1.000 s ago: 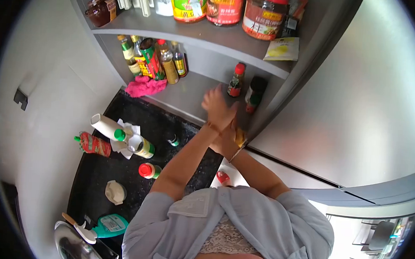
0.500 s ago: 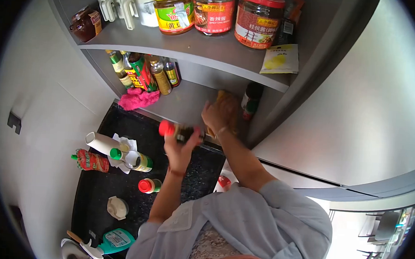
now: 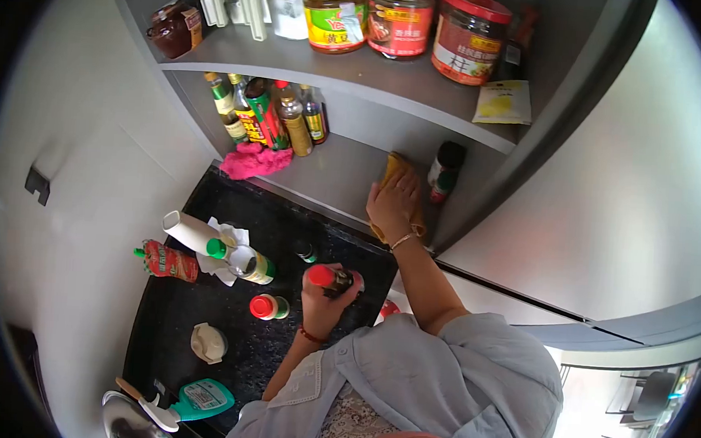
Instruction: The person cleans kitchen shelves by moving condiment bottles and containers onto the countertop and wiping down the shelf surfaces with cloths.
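Note:
My left hand (image 3: 324, 306) is wrapped round a small dark bottle with a red cap (image 3: 331, 279), low over the black countertop; whether its base touches the surface is hidden. On the lower shelf, my right hand (image 3: 391, 205) presses down on a yellow-brown cloth (image 3: 396, 167), which sticks out around the fingers. Just right of that hand stand dark jars (image 3: 446, 168) against the cabinet's side wall. A short bottle with a red cap (image 3: 267, 307) and a small dark bottle (image 3: 307, 252) are on the counter near my left hand.
Several bottles (image 3: 293, 125) and a pink cloth (image 3: 256, 161) occupy the lower shelf's left end. Lidded jars (image 3: 399, 23) line the shelf above. The counter (image 3: 239, 372) also holds a green-capped bottle (image 3: 251, 264), a red pouch (image 3: 170, 262) and a teal spray bottle (image 3: 202, 399).
My left hand has lowered the red-capped bottle from the shelf edge to the counter, turning it more upright. My right hand remains on the cloth. The whole view has shifted slightly.

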The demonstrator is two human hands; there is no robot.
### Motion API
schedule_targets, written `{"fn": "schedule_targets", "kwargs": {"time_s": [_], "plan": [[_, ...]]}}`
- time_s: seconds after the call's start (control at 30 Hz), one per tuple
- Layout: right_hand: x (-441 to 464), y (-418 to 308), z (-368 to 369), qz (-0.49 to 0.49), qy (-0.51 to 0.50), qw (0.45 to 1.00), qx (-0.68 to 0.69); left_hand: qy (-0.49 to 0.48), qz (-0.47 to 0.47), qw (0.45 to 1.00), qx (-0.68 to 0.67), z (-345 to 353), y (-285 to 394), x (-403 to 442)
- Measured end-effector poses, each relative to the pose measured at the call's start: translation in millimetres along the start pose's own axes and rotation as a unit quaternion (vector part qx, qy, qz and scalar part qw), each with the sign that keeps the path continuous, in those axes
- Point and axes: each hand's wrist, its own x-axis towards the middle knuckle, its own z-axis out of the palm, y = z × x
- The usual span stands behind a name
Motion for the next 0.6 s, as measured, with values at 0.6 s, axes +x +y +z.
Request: {"fn": "schedule_targets", "kwargs": {"time_s": [0.6], "plan": [[-54,38,-42,-0.218,0.012,0.970,0.108,0.064,0.112,0.959,0.254,11,-71,1]]}}
